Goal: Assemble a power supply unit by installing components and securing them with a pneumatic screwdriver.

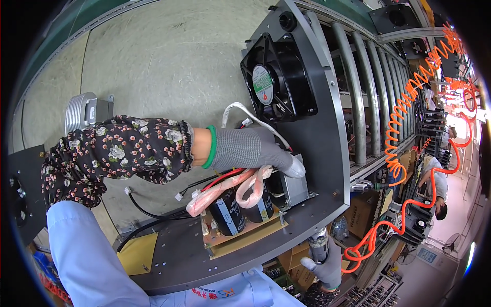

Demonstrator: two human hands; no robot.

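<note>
A: Block [295, 191]?
B: Silver-grey, flat-faced, standing inside the chassis [327, 140] corner; its upper end is covered.
A: Chassis condition?
B: Dark grey, open, with small holes along the near strip.
A: Tool [319, 249]?
B: Silver, cylindrical, held just outside the chassis's near edge; partly hidden.

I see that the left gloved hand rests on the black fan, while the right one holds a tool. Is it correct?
Not quite: the head view shows the left hand at the silver block, not on the black fan. The right hand does hold a tool.
</note>
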